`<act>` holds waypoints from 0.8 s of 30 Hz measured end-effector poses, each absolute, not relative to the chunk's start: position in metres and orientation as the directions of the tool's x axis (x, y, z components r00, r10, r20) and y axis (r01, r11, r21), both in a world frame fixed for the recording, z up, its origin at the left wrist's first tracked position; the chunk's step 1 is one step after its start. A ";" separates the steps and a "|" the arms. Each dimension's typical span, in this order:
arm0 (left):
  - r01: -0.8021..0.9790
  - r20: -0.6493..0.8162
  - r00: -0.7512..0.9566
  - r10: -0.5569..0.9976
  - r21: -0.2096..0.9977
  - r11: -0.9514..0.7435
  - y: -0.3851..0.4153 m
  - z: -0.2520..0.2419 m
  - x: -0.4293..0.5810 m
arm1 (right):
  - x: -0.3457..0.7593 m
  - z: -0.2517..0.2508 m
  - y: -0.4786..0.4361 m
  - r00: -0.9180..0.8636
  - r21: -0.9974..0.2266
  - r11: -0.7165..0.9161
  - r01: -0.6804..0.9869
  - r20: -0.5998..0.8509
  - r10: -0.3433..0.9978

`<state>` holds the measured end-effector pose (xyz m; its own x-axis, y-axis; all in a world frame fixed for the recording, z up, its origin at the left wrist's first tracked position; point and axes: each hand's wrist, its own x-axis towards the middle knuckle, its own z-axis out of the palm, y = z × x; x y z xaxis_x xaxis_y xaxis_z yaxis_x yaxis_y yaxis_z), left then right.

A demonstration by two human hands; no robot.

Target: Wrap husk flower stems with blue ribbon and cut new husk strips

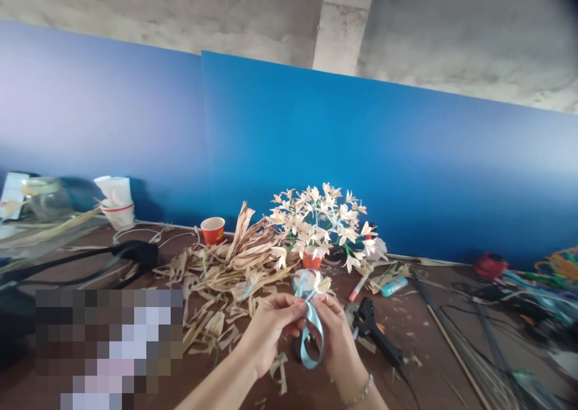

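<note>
Close in front of me, my left hand (280, 316) and my right hand (334, 323) meet with fingers pinched. Between them a light blue ribbon (312, 353) hangs down in a loop. A pale handmade flower (323, 284) sticks up at the fingertips of the right hand; its stem is mostly hidden by the fingers. The left thumb and forefinger press on the ribbon at the flower's base. Just beyond stands a roll of light blue ribbon (302, 282). Farther back, a bunch of similar pale flowers (320, 217) rises from an orange-red cup (311, 258).
Dry husks (217, 265) and scraps cover the table left of the hands. A black glue gun (379, 338) with a cord lies at right, near a blue lighter-like object (394, 286). A red paper cup (212, 230) stands by the blue partition (307, 127). Wires and thin rods lie far right.
</note>
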<state>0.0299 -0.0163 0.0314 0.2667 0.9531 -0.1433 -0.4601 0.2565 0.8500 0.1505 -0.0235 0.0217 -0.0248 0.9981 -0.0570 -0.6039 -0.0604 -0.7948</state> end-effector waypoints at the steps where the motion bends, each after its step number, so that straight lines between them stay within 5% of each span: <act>1: -0.458 -0.156 0.273 0.949 0.847 0.271 -0.016 0.030 0.030 | 0.151 0.021 -0.023 -0.032 -0.787 -0.071 -0.613 -0.065 0.997; 24: -0.368 -0.225 0.365 0.903 0.856 0.362 -0.014 0.036 0.024 | 0.147 0.019 -0.024 0.022 -0.739 -0.050 -0.672 -0.088 0.996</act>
